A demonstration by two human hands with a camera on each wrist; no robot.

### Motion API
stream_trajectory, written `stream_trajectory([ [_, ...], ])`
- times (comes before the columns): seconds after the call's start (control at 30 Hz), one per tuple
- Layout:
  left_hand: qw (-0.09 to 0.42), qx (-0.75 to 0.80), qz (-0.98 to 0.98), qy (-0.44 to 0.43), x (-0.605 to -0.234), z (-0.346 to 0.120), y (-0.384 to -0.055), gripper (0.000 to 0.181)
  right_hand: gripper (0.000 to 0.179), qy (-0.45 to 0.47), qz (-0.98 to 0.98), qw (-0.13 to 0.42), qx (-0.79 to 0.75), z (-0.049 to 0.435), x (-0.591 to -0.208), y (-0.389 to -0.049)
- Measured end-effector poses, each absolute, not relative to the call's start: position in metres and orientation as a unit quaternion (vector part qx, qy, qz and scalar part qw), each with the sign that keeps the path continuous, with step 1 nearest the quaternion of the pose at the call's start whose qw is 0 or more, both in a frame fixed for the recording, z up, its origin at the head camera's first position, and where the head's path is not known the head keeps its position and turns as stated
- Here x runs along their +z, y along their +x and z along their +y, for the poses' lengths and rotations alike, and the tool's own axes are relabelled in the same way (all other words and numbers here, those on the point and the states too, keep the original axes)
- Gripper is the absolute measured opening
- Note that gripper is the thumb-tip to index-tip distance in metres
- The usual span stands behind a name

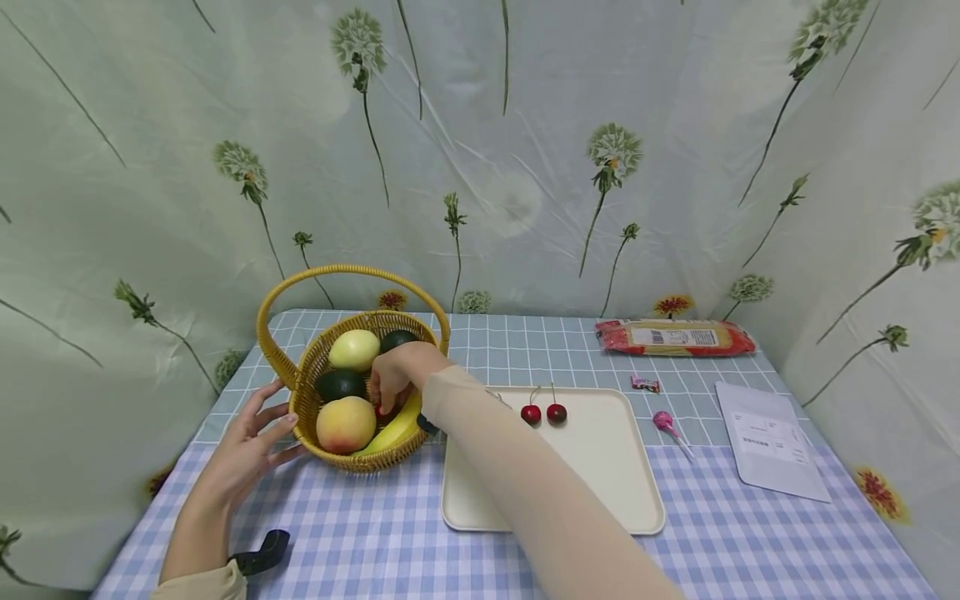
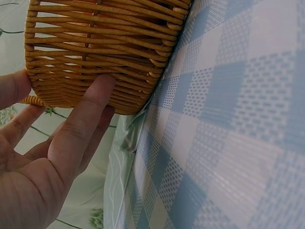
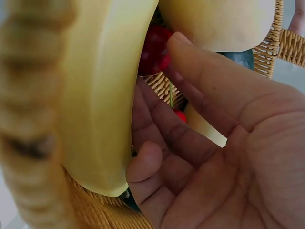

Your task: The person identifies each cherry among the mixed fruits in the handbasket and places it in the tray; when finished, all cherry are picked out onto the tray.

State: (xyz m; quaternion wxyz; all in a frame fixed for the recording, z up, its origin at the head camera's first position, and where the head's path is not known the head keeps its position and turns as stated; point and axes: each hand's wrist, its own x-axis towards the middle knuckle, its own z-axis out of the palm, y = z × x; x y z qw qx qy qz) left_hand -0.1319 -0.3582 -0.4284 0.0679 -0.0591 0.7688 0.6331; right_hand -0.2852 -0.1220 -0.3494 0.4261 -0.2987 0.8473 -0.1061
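A yellow wicker basket [image 1: 360, 462] holds a peach [image 1: 346, 427], a banana [image 1: 392, 435], dark green avocados [image 1: 340, 386] and a pale yellow-green fruit [image 1: 354, 350]. My right hand [image 1: 393, 379] reaches down into it. Between the thumb and fingers of that hand, beside the banana, a dark red cherry [image 3: 153, 50] is pinched in the right wrist view. Deeper among the fruit shows another small red cherry [image 3: 180, 116]. My left hand [image 1: 243, 446] touches the basket's left side, its fingers extended against the woven wall in the left wrist view.
Right of the basket lies a cream tray [image 1: 600, 483] with cherries [image 1: 556, 414], partly covered by my right forearm. Farther right are a pink lollipop [image 1: 664, 421], a small wrapped candy [image 1: 645, 383], a grey pouch [image 1: 772, 442] and a red-ended noodle package [image 1: 675, 337].
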Motion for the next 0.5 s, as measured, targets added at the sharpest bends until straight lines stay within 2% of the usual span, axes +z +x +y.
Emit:
stream_trajectory([
  [0.2,0.065,0.634,0.769,-0.055,-0.4278,-0.3582,-0.1330,0.076,0.003,-0.298,0.844,0.435,-0.097,-0.1231,-0.3478,-0.2868],
  [0.37,0.065,0.638,0.766,-0.053,-0.4279,-0.3587,-0.1338,0.075,0.014,-0.311,0.842,0.434,-0.080,-0.1239,-0.3458,-0.2863],
  [0.5,0.067,0.639,0.764,-0.057,-0.4289,-0.3594,-0.1331,0.074,0.013,-0.315,0.861,0.398,-0.033,-0.1276,-0.3452,-0.2825],
])
